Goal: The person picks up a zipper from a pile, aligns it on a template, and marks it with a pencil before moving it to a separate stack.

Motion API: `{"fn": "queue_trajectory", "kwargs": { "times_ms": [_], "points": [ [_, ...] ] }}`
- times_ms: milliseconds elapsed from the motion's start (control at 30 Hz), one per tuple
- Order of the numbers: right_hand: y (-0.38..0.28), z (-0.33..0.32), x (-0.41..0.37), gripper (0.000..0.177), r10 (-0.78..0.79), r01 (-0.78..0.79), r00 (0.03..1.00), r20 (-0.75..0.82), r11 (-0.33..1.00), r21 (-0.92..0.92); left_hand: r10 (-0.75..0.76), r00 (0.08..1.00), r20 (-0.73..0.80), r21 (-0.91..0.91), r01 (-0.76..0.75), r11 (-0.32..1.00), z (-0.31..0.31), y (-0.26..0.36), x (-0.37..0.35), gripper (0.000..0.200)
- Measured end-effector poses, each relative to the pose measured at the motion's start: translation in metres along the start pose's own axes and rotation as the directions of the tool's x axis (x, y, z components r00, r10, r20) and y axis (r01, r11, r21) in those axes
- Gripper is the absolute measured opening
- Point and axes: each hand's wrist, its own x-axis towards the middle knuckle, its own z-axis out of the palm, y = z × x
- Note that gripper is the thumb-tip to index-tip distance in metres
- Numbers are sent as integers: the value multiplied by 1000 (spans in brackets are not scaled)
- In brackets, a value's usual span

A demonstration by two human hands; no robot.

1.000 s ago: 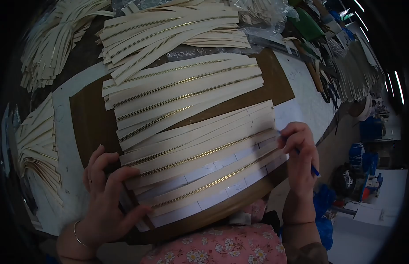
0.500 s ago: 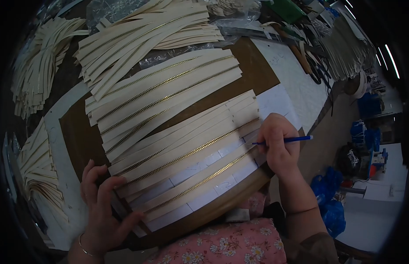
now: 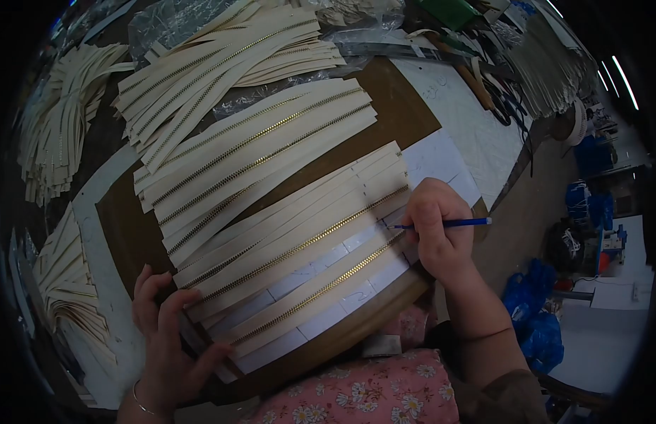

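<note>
The right hand (image 3: 441, 230) pinches a pen (image 3: 475, 222); the zipper (image 3: 341, 281), likely light, limp, should hold best beside the spread left hand (image 3: 167, 338).

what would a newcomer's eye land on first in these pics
Probably the cream fabric zipper strips with gold metal teeth, laid in slanting rows across the flat brown board mid-picture. Next, perhaps the slim blue pen in the right hand, its tip by the right end of the nearest strip. The pink fabric with white daisies stands out at the bottom edge.
</note>
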Motion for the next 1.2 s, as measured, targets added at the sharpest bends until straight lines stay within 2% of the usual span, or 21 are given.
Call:
{"fn": "queue_trajectory", "kwargs": {
  "times_ms": [100, 233, 400, 600, 700, 1033, 1133, 1200],
  "points": [
    [0, -3, -1, 34, 21, -21, 1000, -1, 1000, 11, 7, 1000, 0, -4, -7, 1000, 1, 0, 0, 71],
    [-3, -14, -13, 39, 67, -64, 998, -21, 992, 109, 7, 1000, 5, 10, -7, 1000, 0, 0, 0, 72],
    [-8, -20, -26, 38, 76, -78, 996, 50, 996, 36, 8, 1000, 5, 8, -8, 1000, 0, 0, 0, 72],
    [-8, -18, -23, 32, 25, -25, 999, 23, 1000, 2, 14, 1000, -4, 7, -14, 1000, 0, -1, 0, 72],
    [-7, -16, -26, 30, 53, -53, 999, -7, 998, 18, 14, 1000, -3, 3, -14, 1000, 0, 0, 0, 72],
    [-7, -14, -27, 29, 4, -5, 1000, -15, 1000, -17, 16, 1000, -3, 5, -16, 1000, 0, 1, -1, 70],
    [-6, -15, -27, 30, 9, -9, 1000, 4, 1000, -3, 22, 999, -36, -6, -22, 1000, 2, 1, -2, 70],
    [-5, -17, -29, 28, 68, -67, 997, -23, 997, 34, 30, 999, -45, 12, -30, 999, 1, 2, -3, 70]
  ]
}}
